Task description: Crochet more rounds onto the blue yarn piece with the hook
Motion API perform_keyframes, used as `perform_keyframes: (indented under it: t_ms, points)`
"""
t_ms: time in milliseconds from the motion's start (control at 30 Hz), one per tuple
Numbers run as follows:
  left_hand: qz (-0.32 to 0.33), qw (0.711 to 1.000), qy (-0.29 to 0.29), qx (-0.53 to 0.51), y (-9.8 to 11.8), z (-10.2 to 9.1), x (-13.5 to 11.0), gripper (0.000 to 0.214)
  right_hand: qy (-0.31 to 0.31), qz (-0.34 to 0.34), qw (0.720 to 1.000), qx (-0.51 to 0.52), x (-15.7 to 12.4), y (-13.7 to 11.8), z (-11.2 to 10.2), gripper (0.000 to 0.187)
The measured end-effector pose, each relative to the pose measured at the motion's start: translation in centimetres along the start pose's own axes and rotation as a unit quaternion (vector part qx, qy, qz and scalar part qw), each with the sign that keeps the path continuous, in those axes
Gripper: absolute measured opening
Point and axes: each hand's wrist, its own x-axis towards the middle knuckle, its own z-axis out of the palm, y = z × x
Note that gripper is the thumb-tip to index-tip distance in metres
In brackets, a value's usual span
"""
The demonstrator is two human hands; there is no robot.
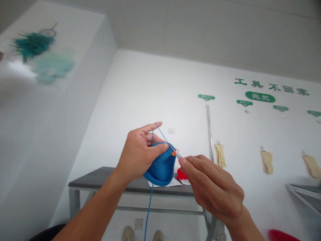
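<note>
My left hand is closed on a round blue crochet piece, pinching its upper edge, and the index finger is stretched up with the blue yarn looped over it. My right hand is closed around a slim crochet hook, whose tip is poked into the piece's rim beside a small orange stitch marker. The yarn hangs down from the piece toward the floor.
A grey metal table stands against the white wall, with white paper and something red on it. Beige gloves and green signs hang on the wall. A teal dreamcatcher hangs at top left. A red object sits at bottom right.
</note>
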Motion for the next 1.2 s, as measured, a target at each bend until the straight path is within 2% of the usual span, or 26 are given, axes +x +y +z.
perform_keyframes:
  t_ms: [200, 400, 533, 667, 733, 800, 833, 867, 933, 967, 1000, 1067, 1133, 1200]
  points:
    - [0.01, 0.998, -0.013, 0.067, -0.1, -0.3, 0.1, 0.077, -0.049, -0.034, 0.998, 0.012, 0.6, 0.3, -0.6, 0.049]
    - [0.003, 0.993, -0.063, 0.095, 0.2, -0.9, 0.2, 0.074, -0.064, -0.027, 0.997, 0.022, 1.5, 0.3, -1.8, 0.043]
    - [0.01, 0.993, -0.083, 0.08, 0.5, -1.0, 0.0, 0.069, -0.048, 0.029, 0.996, 0.07, 2.0, 0.7, -3.0, 0.048]
    - [-0.001, 0.993, -0.107, 0.049, 0.8, -1.1, -0.2, 0.069, -0.017, 0.118, 0.967, 0.227, 2.3, 0.9, -3.5, 0.052]
    - [-0.003, 0.993, -0.114, 0.037, 0.8, -1.2, -0.2, 0.068, 0.01, 0.179, 0.934, 0.309, 2.1, 0.8, -3.1, 0.044]
    - [-0.004, 0.993, -0.121, 0.019, 0.7, -1.3, -0.2, 0.069, 0.053, 0.274, 0.871, 0.404, 1.8, 0.6, -2.2, 0.03]
    - [-0.005, 0.992, -0.122, 0.008, 0.6, -1.4, -0.2, 0.069, 0.08, 0.332, 0.819, 0.461, 1.6, 0.5, -1.6, 0.021]
    - [-0.003, 0.993, -0.121, -0.002, 0.5, -1.4, -0.1, 0.069, 0.104, 0.392, 0.755, 0.516, 1.4, 0.3, -1.0, 0.012]
    - [0.001, 0.994, -0.109, -0.016, 0.1, -1.4, -0.1, 0.07, 0.143, 0.482, 0.626, 0.596, 1.1, -0.1, 0.4, 0.01]
    - [0.002, 0.995, -0.099, -0.019, -0.1, -1.3, -0.2, 0.071, 0.151, 0.502, 0.597, 0.607, 1.0, -0.4, 1.0, 0.013]
    - [0.004, 0.996, -0.087, -0.02, -0.3, -1.1, -0.2, 0.072, 0.156, 0.513, 0.582, 0.611, 0.9, -0.6, 1.7, 0.015]
    - [0.01, 0.998, -0.063, -0.013, -0.8, -0.6, -0.2, 0.072, 0.168, 0.522, 0.571, 0.61, 1.0, -1.1, 2.8, 0.017]
    - [0.022, 0.999, -0.041, -0.004, -1.3, -0.1, -0.3, 0.07, 0.188, 0.522, 0.573, 0.603, 1.1, -1.6, 3.6, 0.017]
    - [0.032, 0.999, -0.018, -0.002, -1.6, 0.5, -0.3, 0.069, 0.219, 0.511, 0.588, 0.588, 1.3, -2.2, 4.3, 0.017]
